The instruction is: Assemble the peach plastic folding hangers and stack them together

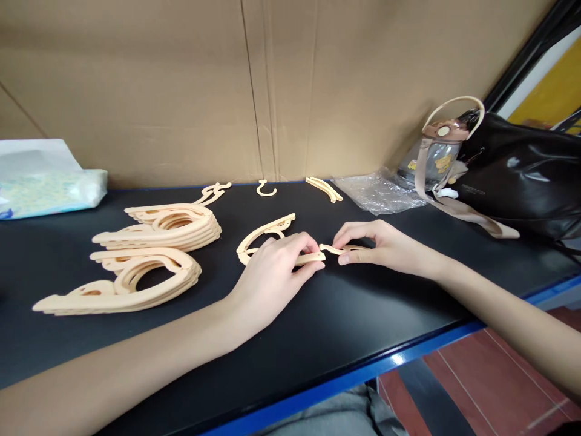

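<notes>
My left hand is closed on a beige plastic folding hanger, whose curved arms show on both sides of the fingers. One arm's end sticks out past my left fingertips. Between the thumb and fingers of my right hand is a slim, curved beige strip. Its tip is very close to the hanger's end; whether they touch I cannot tell. Part of the strip is hidden by my fingers. To the left lie two stacks of folded beige hangers, a rear stack and a front stack.
Behind my hands lie a loose beige hook, curved strips and more hook-shaped parts. A clear plastic bag, strapped bottle and black bag are at right. A tissue pack sits left. Cardboard stands behind the table.
</notes>
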A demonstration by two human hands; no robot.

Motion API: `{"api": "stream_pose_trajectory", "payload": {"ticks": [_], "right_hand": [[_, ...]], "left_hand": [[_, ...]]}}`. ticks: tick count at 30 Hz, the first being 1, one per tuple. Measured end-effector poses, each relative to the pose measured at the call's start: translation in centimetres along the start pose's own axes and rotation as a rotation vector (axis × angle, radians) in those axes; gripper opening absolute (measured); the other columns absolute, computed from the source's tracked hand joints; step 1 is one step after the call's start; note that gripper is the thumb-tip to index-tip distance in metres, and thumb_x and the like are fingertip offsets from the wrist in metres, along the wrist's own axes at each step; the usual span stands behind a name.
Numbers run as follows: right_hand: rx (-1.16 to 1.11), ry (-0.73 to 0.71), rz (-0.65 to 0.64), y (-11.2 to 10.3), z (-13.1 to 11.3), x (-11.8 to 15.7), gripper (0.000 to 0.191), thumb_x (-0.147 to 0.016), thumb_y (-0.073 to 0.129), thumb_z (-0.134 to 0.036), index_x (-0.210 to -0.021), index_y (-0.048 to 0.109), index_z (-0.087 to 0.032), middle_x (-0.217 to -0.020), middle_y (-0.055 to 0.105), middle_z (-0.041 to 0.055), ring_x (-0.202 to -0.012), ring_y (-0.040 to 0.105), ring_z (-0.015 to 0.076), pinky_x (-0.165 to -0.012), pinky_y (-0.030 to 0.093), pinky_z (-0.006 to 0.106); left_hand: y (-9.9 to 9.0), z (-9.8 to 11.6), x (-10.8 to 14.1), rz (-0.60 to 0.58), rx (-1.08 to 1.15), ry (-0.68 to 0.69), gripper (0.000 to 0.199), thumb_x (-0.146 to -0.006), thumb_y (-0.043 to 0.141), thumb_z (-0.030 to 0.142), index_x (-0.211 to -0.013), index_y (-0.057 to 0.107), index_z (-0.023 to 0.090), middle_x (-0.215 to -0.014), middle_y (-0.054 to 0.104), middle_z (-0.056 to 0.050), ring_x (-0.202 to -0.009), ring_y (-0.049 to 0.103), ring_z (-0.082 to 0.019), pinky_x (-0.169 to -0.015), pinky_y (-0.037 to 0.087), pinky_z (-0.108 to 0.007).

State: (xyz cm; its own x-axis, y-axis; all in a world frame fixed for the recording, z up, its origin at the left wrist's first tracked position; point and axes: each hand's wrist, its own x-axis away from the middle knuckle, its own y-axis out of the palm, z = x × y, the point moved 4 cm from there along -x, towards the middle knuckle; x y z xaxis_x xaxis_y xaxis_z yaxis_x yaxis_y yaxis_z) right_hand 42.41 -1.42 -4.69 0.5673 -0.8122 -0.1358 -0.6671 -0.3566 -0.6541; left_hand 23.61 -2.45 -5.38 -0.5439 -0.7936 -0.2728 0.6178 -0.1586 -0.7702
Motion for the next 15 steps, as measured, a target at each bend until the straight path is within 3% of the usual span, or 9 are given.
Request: {"api": "stream_pose_trajectory", "payload": {"ticks": [5,11,15], "right_hand": [[-0.044,0.003,-0.032,-0.02,-0.09,0.07,0.022,-0.084,0.068,-0.039,-0.09,0.07,-0.018,-0.097,0.065,0.0022,-0.089,0.06,0.0161,-0.083,0.043,0.03],[-0.096,0.023,-0.034,0.08,-0.28,0.05,0.021,-0.083,0.07,-0.038,-0.088,0.07,-0.018,-0.096,0.065,0.002,-0.089,0.061,0.016,-0.085,0.043,0.03],[-0.127,0.018,-0.037,0.19,-0.42,0.01,0.019,-0.081,0.072,-0.036,-0.087,0.072,-0.017,-0.096,0.067,0.0023,-0.089,0.062,0.0156,-0.084,0.044,0.029]], "left_hand": [[-0.06,-0.31,-0.11,0.033,0.109,-0.007,0.005,-0.091,0.06,0.027,-0.094,0.059,0.024,-0.089,0.067,0.006,-0.085,0.063,-0.015,-0.077,0.045,-0.029],[-0.19,-0.22,-0.15,0.059,0.202,0.014,0.025,-0.087,0.065,0.024,-0.112,0.063,0.024,-0.087,0.07,0.006,-0.083,0.066,-0.013,-0.079,0.048,-0.026],[-0.09,-0.02,-0.13,0.044,0.247,0.073,0.026,-0.086,0.067,0.022,-0.112,0.066,0.023,-0.098,0.072,0.004,-0.09,0.067,-0.014,-0.083,0.05,-0.025]]}}
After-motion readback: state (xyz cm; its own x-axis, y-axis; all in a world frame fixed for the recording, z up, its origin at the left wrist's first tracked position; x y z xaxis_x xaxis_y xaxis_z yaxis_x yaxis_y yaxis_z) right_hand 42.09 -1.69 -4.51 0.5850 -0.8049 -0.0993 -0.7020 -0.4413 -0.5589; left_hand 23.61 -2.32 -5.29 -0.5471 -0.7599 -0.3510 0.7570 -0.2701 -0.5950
